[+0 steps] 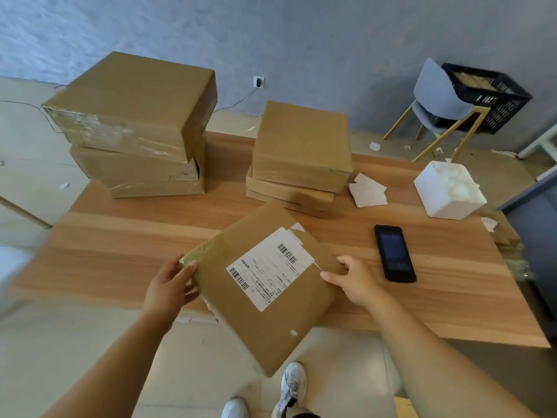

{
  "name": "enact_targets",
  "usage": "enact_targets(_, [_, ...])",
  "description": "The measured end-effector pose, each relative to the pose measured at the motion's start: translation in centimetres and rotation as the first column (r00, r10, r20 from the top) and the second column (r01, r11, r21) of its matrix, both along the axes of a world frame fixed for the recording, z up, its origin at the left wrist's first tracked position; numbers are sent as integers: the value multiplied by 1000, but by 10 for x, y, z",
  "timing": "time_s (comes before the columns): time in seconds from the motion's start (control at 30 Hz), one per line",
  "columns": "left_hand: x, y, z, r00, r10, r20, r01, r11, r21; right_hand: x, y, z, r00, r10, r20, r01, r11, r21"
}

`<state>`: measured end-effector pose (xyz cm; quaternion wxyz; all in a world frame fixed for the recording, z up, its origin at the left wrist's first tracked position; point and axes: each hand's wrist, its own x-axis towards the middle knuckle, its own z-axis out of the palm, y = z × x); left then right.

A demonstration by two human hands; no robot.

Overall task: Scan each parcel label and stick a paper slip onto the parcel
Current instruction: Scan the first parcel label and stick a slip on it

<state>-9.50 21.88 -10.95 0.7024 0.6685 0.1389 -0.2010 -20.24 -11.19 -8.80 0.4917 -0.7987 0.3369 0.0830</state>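
Note:
A flat brown parcel [271,315] juts out over the near edge of the wooden table [120,251], turned at an angle. Its white shipping label [269,268] with barcodes faces up. My left hand [170,285] grips the parcel's left corner, thumb on top. My right hand [351,279] holds the right edge, thumb lying on the top face near the label. A black handheld scanner [394,252] lies screen up on the table, just right of my right hand. Loose white paper slips [368,190] sit farther back.
Two large stacked boxes [135,125] stand at the back left and a stack of flatter parcels [298,155] at the back middle. A white foam box [449,190] sits at the right edge. Behind the table are a grey chair [437,95] and a black crate [488,95].

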Motion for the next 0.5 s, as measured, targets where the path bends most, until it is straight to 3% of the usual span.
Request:
enact_targets(0.1, [-7,-15,-8,997,-77,4,75,989,127,-6,-8,-11,995,-98,-24,96,993,-72])
enact_targets(0.2, [-18,-26,-7,968,-242,66,203,913,355,-18,-12,-15,981,-182,-68,172,976,-134])
enact_targets(0.33, [-35,-33,-11,934,-351,68,280,836,471,-37,0,-11,966,-170,-196,113,956,-270])
enact_targets(0.5, [-45,-28,-15,934,-342,102,239,812,532,-45,37,-8,940,71,-333,-82,996,-19])
